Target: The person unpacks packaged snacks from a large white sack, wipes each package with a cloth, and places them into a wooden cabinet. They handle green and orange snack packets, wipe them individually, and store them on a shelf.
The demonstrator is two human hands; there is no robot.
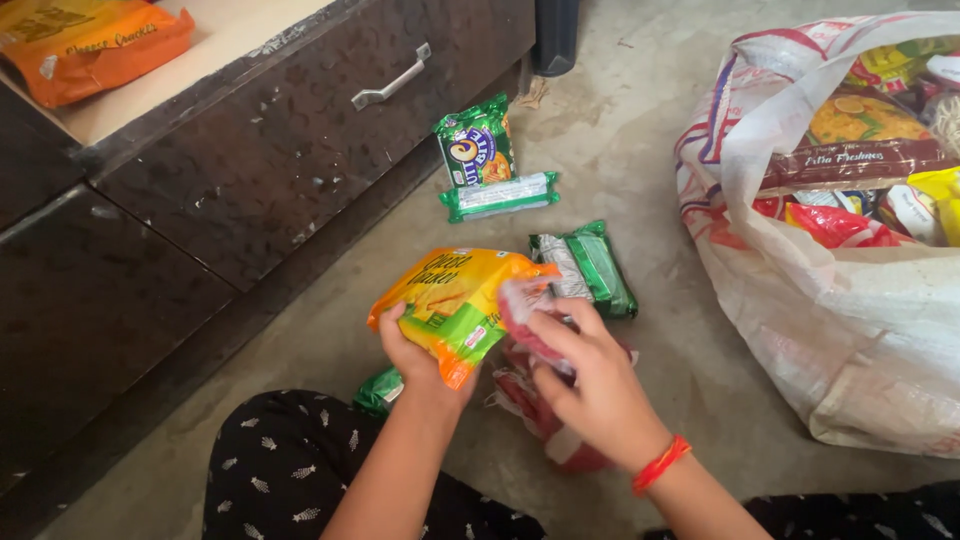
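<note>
Left hand (pixel 415 355) grip closed on yellow-orange snack packet (pixel 450 300), held above the floor (pixel 640 180). Right hand (pixel 590 375) pinches red packet (pixel 530 325) touching it. Slick wrappers, fingertip holds: either could slip.

left hand (pixel 415 360) holding yellow snack packet (pixel 455 300), right hand (pixel 590 385) on red packet (pixel 530 310)

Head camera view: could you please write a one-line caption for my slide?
Left hand holds an orange snack packet; right hand grips a red packet beside an open drawer.
</note>
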